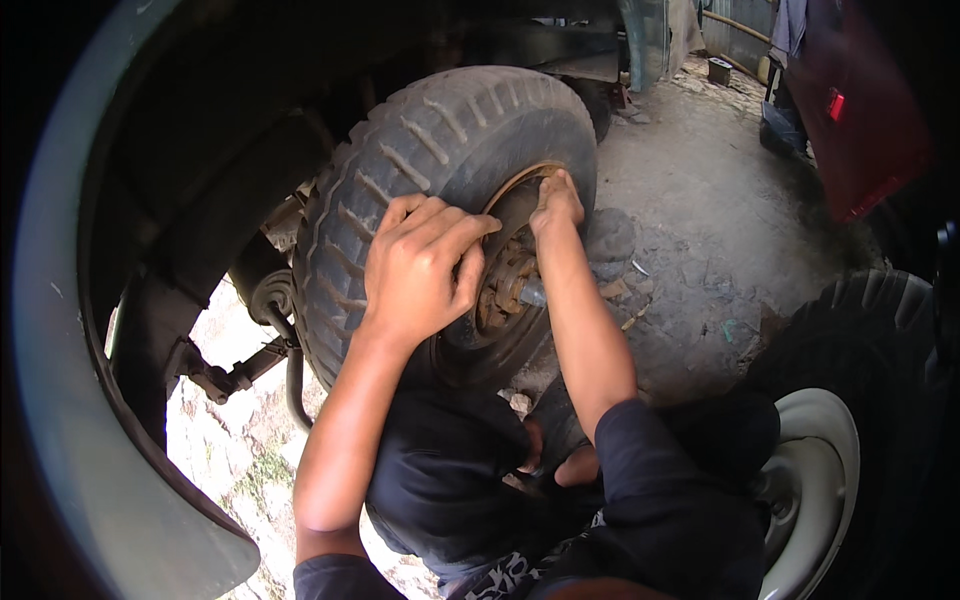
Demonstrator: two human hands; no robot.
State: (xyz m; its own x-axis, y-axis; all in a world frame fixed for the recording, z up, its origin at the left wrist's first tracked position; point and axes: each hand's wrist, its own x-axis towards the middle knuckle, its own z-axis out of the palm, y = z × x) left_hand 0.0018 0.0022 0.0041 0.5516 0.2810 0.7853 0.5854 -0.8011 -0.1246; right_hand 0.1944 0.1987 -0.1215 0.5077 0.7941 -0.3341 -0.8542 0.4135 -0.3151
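A large treaded tire (445,135) stands upright in front of me, around a dark, rust-streaked rim (475,355) with a rusty hub (500,295) at its middle. My left hand (425,260) is closed on the tire's sidewall beside the rim, its fingers bent and its thumb hanging lower. My right hand (556,205) grips the upper right edge of the rim, its fingertips partly hidden. A short metal cylinder (532,294) juts from the hub, partly behind my right forearm.
A curved fender (60,330) arches at the left, above rods and a hose (295,380). A second tire (870,320) with a white rim (840,470) stands at lower right. A red panel (850,140) and small box (719,70) are farther back. My bent legs are below.
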